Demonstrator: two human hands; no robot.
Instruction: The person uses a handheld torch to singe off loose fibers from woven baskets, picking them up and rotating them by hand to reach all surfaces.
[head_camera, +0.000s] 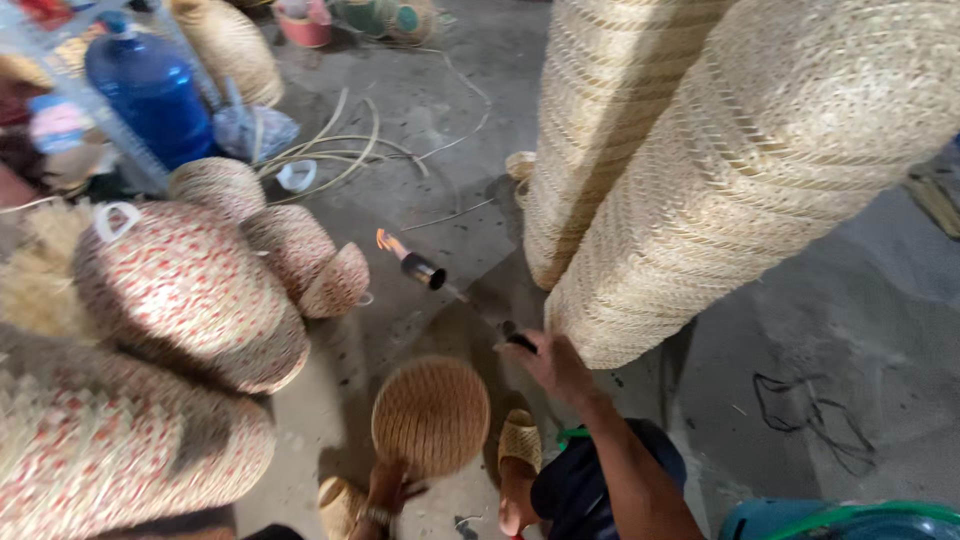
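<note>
Woven straw, pale and tightly plaited, fills nearly all of the view; the person's right hand (553, 362) is closed around the dark grip of a gas torch (452, 288), and the left hand (385, 492), low in the picture, grips the underside of a small round woven basket (431, 415) and holds it up with its domed side toward the camera; how the left fingers lie cannot be told, since the basket hides most of them. The torch's long axis runs diagonally, from the grip at lower right up to the metal nozzle at upper left; it points away from the person, toward the heap of red-flecked baskets (185, 290) on the left, and a small orange flame (388, 241) burns at its tip, above the bare concrete floor (840, 330). The flame stands clear of the held basket, just beyond its upper rim, not touching it; the work looks to be singeing stray fibres, and this basket shows no scorch, so it appears barely begun or between passes. Two tall stacks of plain baskets (700, 180) rise at the right, just beside the torch hand; whether they are finished or waiting cannot be told. A blue water bottle (150, 95) stands at upper left; loose cane strips (340, 145) curl on the floor nearby.
</note>
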